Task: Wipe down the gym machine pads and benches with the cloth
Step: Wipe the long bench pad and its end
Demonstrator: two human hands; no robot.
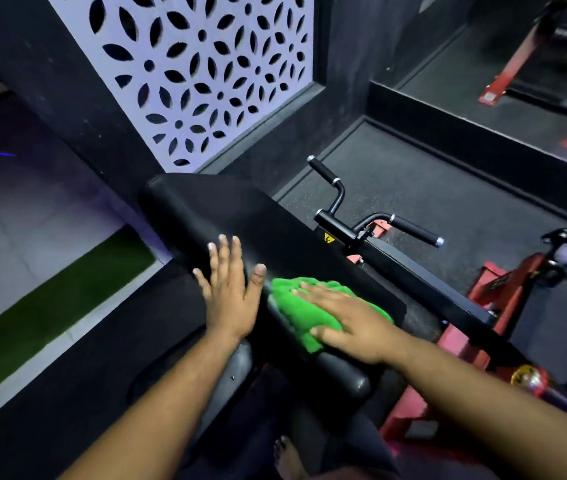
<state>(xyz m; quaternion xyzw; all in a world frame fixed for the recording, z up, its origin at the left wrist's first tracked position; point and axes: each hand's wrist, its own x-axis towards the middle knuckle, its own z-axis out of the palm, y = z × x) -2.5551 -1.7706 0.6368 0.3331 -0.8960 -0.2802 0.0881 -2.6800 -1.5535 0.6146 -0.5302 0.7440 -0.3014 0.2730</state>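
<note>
A long black padded machine pad slopes from the upper left toward me in the middle of the view. My left hand lies flat on its left side, fingers straight and spread. Just to the right, my right hand presses a bright green cloth flat onto the pad; the fingers lie stretched over the cloth. The cloth sticks out past my fingertips and beneath my palm.
Two black handles on a bar rise beyond the pad's right edge. The red machine frame stands at right on dark rubber flooring. A perforated white panel and a black wall stand behind. A green turf strip runs at left.
</note>
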